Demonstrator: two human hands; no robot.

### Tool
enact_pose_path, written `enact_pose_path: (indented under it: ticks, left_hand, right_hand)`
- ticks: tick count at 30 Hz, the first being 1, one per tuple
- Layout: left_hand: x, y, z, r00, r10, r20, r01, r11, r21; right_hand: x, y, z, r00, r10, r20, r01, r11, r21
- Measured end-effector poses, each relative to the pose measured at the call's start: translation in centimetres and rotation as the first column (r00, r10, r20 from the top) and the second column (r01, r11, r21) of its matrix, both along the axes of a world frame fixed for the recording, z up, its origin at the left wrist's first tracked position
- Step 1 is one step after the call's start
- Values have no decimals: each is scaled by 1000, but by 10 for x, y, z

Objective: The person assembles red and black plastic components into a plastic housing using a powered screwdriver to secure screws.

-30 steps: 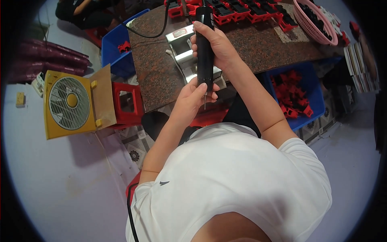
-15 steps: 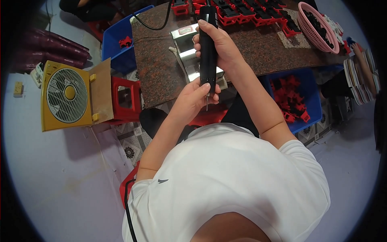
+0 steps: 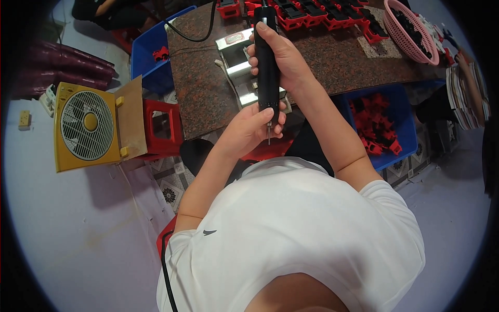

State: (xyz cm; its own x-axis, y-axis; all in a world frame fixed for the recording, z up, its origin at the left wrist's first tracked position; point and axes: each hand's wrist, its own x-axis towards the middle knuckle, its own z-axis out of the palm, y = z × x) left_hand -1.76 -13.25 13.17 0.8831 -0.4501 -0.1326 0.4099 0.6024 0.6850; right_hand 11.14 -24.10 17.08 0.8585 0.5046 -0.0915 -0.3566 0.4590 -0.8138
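Two hands on one tool: a black electric screwdriver (image 3: 268, 57), long and slim like a thick pen, matte body, standing nearly upright in the picture with a thin metal bit poking out at its lower end. The right hand (image 3: 283, 57) is wrapped around the upper barrel, fingers curled tight and thumb laid along the side, a full closed grasp. The left hand (image 3: 255, 130) is bunched at the tip, fingertips pressed together around the bit end; whether something small sits pinched between them, I cannot tell. The tool hangs just off the near edge of the brown speckled stone tabletop (image 3: 208, 88), over the person's lap. A black cable (image 3: 195, 31) snakes across the tabletop's far left corner. Just behind the screwdriver lies a shiny metal fixture (image 3: 240, 57), set toward the near edge. Along the far edge sit rows of red and black parts (image 3: 322, 13), and a pink basket (image 3: 410, 28) fills the far right corner. Below the right edge, a blue bin (image 3: 403, 112) holds loose red pieces; off the left edge, a red stool (image 3: 161, 127) and a yellow box fan (image 3: 86, 125) rest on the floor.
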Motion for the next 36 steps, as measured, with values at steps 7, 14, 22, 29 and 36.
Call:
enact_pose_path:
  ticks: [7, 14, 22, 29, 36]
  left_hand:
    - [-1, -2, -4, 1000, 25, 11, -25, 999, 23]
    - [-2, -1, -6, 999, 34, 11, -35, 999, 28]
    - [-6, 1, -5, 1000, 19, -7, -20, 1000, -24]
    - [-7, -1, -4, 1000, 17, -5, -17, 1000, -26]
    - [-9, -3, -3, 1000, 18, -10, -18, 1000, -20]
  right_hand:
    - [-1, 2, -1, 1000, -16, 23, 17, 999, -29]
    - [-4, 5, 0, 999, -42, 17, 43, 996, -76]
    - [-4, 6, -2, 1000, -13, -5, 12, 997, -70]
    - [-6, 4, -3, 1000, -15, -25, 13, 998, -61]
    - [-8, 2, -2, 999, -23, -26, 21, 998, -55]
